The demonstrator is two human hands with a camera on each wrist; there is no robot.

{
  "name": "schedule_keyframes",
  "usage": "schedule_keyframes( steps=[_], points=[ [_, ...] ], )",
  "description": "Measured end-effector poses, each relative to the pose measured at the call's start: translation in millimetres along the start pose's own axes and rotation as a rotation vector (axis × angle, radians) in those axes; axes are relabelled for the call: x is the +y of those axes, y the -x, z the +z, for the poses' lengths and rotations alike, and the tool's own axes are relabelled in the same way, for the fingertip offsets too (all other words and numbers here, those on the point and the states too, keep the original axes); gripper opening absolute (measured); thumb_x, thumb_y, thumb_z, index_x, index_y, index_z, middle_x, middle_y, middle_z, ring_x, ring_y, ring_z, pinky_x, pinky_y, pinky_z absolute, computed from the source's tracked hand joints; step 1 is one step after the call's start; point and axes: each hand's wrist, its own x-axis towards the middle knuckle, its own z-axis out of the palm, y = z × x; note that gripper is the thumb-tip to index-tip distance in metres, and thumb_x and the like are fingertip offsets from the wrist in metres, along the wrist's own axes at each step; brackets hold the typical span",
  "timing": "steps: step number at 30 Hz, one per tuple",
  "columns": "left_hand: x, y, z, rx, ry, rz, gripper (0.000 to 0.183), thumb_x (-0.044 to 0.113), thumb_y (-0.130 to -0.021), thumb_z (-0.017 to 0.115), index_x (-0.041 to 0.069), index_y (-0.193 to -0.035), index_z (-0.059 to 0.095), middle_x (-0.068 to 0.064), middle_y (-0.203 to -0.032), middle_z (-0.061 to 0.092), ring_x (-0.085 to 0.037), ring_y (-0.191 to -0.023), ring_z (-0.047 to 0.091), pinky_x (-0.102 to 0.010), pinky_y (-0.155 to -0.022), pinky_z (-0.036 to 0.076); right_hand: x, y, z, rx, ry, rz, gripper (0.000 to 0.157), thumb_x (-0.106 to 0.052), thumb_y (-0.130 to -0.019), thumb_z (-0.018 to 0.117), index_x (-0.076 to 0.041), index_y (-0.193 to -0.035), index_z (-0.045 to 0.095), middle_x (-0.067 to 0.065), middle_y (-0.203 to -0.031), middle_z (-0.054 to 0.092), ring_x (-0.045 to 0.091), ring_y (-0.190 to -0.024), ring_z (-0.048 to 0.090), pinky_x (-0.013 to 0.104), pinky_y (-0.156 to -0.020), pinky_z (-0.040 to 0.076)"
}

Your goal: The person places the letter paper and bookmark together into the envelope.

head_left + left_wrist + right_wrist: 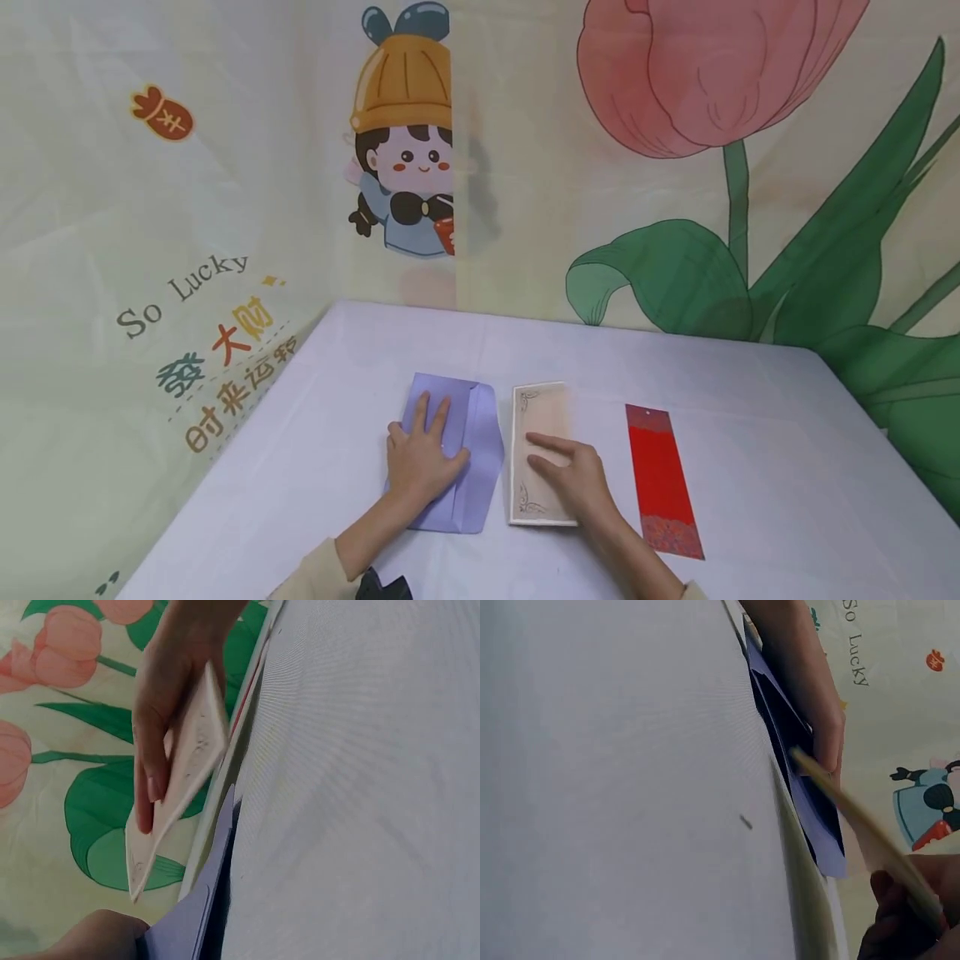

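A purple envelope (483, 458) lies on the table with its flap side toward the right. My left hand (423, 458) rests on it, fingers spread, the thumb beside the flap seam. In the right wrist view a dark gap shows along the edge of the envelope (826, 844). Just to its right, my right hand (581, 475) holds a cream card (542, 408) with ornamental corners. Thumb and a finger lie over the card's face, and other fingers curl behind it. The left wrist view shows the card (196, 750) tilted above the tabletop.
A red paper strip (660, 467) with patterned ends and a small hole lies right of the card. Something black (384, 586) shows at the front edge by the left sleeve (318, 571). Behind the white table (300, 467) hangs a printed cloth (517, 167).
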Motion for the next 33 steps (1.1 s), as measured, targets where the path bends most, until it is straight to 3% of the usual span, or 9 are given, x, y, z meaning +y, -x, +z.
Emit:
schedule_keyframes(
  steps=[2, 5, 8, 12, 16, 19, 23, 28, 33],
  points=[
    [1.0, -1.3, 0.9, 0.003, 0.002, -0.002, 0.077, 0.049, -0.068, 0.062, 0.020, -0.137, 0.047, -0.010, -0.146, 0.030, -0.037, -0.080, 0.038, -0.043, -0.071, 0.032, -5.1, -1.4, 2.9, -0.085, -0.066, -0.016, 0.032, -0.011, -0.081, 0.068, -0.017, -0.113, 0.068, 0.006, -0.118, 0.062, 0.021, -0.103, 0.055, 0.033, -0.084, 0.044],
    [2.9, -3.1, 2.9, 0.009, 0.011, 0.000, 0.076, 0.049, -0.068, 0.063, 0.019, -0.137, 0.047, -0.011, -0.146, 0.031, -0.037, -0.080, 0.038, -0.043, -0.070, 0.033, -10.3, -2.4, 7.2, -0.199, -0.081, -0.095, 0.036, -0.008, -0.086, 0.060, -0.011, -0.121, 0.062, 0.009, -0.123, 0.058, 0.025, -0.109, 0.054, 0.037, -0.091, 0.041],
    [5.0, -3.9, 5.8, 0.008, 0.012, 0.002, 0.076, 0.049, -0.068, 0.062, 0.020, -0.137, 0.047, -0.011, -0.146, 0.031, -0.036, -0.080, 0.038, -0.043, -0.070, 0.033, -10.6, -3.9, 12.9, -0.230, -0.058, -0.168, 0.040, -0.008, -0.086, 0.059, -0.007, -0.126, 0.057, 0.016, -0.128, 0.053, 0.026, -0.109, 0.053, 0.039, -0.092, 0.040],
    [9.0, -3.3, 8.2, -0.003, 0.026, 0.004, 0.076, 0.049, -0.069, 0.062, 0.020, -0.137, 0.047, -0.011, -0.146, 0.031, -0.035, -0.080, 0.038, -0.042, -0.069, 0.033, -7.3, -6.7, 22.8, -0.214, -0.046, -0.165, 0.051, -0.007, -0.081, 0.065, -0.008, -0.130, 0.053, 0.020, -0.129, 0.051, 0.025, -0.099, 0.055, 0.036, -0.082, 0.044],
    [13.9, -1.7, 9.8, -0.016, 0.035, 0.021, 0.076, 0.049, -0.068, 0.063, 0.019, -0.136, 0.047, -0.012, -0.145, 0.032, -0.035, -0.079, 0.038, -0.042, -0.068, 0.033, -2.8, -8.9, 31.7, -0.171, 0.097, -0.213, 0.064, -0.007, -0.074, 0.072, -0.009, -0.133, 0.047, 0.019, -0.128, 0.050, 0.032, -0.108, 0.052, 0.044, -0.088, 0.041],
    [17.0, -1.0, 10.8, -0.026, 0.023, 0.035, 0.077, 0.050, -0.068, 0.062, 0.019, -0.137, 0.047, -0.012, -0.145, 0.032, -0.035, -0.079, 0.038, -0.041, -0.067, 0.034, -1.5, -9.3, 32.2, -0.131, 0.239, -0.275, 0.074, -0.012, -0.070, 0.077, -0.010, -0.135, 0.042, 0.014, -0.117, 0.052, 0.025, -0.096, 0.053, 0.037, -0.081, 0.044],
    [19.7, -0.9, 10.4, -0.025, 0.011, 0.043, 0.076, 0.050, -0.068, 0.062, 0.019, -0.137, 0.047, -0.012, -0.145, 0.032, -0.035, -0.077, 0.038, -0.040, -0.065, 0.034, 0.5, -12.1, 21.9, -0.121, 0.363, -0.322, 0.084, -0.028, -0.065, 0.082, -0.009, -0.136, 0.041, 0.005, -0.103, 0.042, 0.014, -0.082, 0.039, 0.027, -0.069, 0.039],
    [20.1, -0.7, 9.7, -0.034, 0.005, 0.039, 0.077, 0.050, -0.069, 0.061, 0.019, -0.137, 0.046, -0.012, -0.145, 0.031, -0.035, -0.077, 0.038, -0.039, -0.065, 0.034, 3.6, -19.8, 6.2, -0.239, 0.511, -0.416, 0.090, -0.040, -0.063, 0.082, -0.007, -0.137, 0.044, 0.005, -0.108, 0.042, 0.016, -0.090, 0.036, 0.031, -0.074, 0.036],
    [18.2, -1.0, 8.9, -0.049, -0.022, 0.035, 0.077, 0.052, -0.070, 0.061, 0.020, -0.138, 0.045, -0.012, -0.146, 0.030, -0.034, -0.076, 0.038, -0.038, -0.064, 0.034, 3.5, -28.1, 9.7, -0.335, 0.625, -0.591, 0.086, -0.053, -0.074, 0.068, -0.007, -0.141, 0.039, 0.014, -0.125, 0.044, 0.024, -0.101, 0.039, 0.041, -0.084, 0.034]
  ],
)
